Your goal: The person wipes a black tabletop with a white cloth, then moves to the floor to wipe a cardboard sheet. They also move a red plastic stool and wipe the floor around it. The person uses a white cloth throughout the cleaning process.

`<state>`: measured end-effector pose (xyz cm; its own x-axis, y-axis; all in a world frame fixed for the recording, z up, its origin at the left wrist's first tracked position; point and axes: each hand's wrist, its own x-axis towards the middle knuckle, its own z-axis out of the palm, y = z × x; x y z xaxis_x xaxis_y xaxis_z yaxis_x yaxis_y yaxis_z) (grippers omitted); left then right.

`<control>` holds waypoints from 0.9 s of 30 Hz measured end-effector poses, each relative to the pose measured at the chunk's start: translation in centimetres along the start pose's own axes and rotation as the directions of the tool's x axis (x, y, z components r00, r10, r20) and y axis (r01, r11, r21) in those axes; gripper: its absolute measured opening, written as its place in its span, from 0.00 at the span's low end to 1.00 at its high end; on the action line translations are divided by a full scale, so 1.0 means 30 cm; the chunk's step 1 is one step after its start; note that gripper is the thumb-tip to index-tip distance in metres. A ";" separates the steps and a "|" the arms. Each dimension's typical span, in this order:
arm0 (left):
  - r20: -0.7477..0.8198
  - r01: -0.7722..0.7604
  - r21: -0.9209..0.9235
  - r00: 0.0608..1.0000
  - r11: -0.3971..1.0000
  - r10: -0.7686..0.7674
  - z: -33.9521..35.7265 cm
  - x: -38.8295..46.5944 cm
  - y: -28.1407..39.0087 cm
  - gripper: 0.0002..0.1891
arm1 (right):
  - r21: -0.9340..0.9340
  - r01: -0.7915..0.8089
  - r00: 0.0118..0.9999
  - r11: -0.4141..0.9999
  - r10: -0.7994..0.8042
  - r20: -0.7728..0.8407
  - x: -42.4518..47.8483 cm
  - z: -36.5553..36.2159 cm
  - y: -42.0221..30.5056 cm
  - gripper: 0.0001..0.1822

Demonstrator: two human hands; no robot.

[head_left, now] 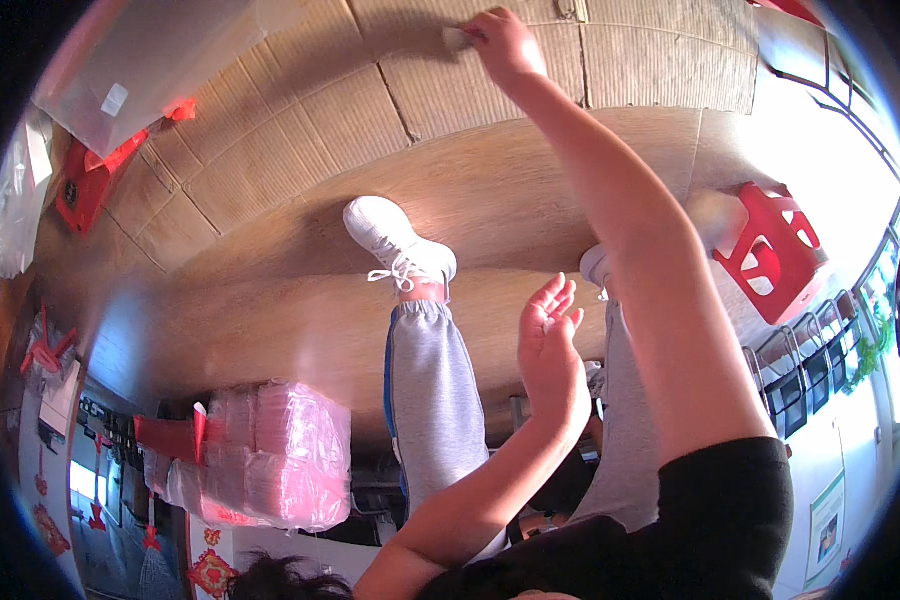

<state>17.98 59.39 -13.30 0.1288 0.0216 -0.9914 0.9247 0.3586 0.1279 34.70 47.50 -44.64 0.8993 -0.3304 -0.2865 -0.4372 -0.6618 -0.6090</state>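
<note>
My right hand (506, 49) reaches far forward over flattened corrugated cardboard (450, 82) laid on the wood-look floor. Its fingers are closed on a small pale object (459, 37), too blurred to name. Nearer my body, above the floor between my legs, is my left hand (551, 352), palm turned up and fingers half curled. A tiny pale spot shows by its thumb; whether it is something held I cannot tell. A white laced shoe (401, 236) is on one foot, below a grey trouser leg (439, 390); the other shoe is partly hidden by my right arm.
A red plastic stool (776, 251) is at the right, with metal-framed racks (806, 367) below it in view. Pink packs in clear plastic (292, 457) are stacked at lower left. A translucent plastic sheet or bag (142, 67) and a red item (94, 180) lie at upper left.
</note>
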 end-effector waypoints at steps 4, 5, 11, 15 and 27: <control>0.010 -0.053 0.029 0.999 0.998 0.053 -0.018 0.001 -0.002 0.22 | -0.038 -0.200 0.948 0.979 0.203 0.244 -0.131 0.121 -0.162 0.11; 0.018 -0.078 0.058 0.997 0.995 0.077 -0.006 -0.005 -0.003 0.22 | -0.064 -0.028 0.981 0.998 0.040 0.188 -0.255 0.150 -0.088 0.10; -0.020 -0.099 -0.023 0.995 0.995 0.098 0.010 0.030 0.015 0.20 | 0.506 -0.707 0.701 0.494 0.394 0.594 -0.555 -0.090 0.174 0.11; -0.026 -0.198 -0.067 0.980 0.978 0.197 0.026 0.070 0.032 0.20 | 0.720 -0.677 0.715 -0.151 0.095 0.693 -0.639 -0.399 0.054 0.12; 0.524 -0.002 0.228 0.843 0.974 -0.121 0.153 0.032 -0.065 0.20 | 0.476 -0.536 0.812 0.697 0.580 0.065 -0.988 -0.772 -0.104 0.17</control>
<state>17.95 54.41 -14.38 0.1845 -0.5143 -0.8375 0.9818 0.1365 0.1324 9.15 43.78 -17.13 0.4777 -0.6081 -0.6340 -0.7812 0.0361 -0.6232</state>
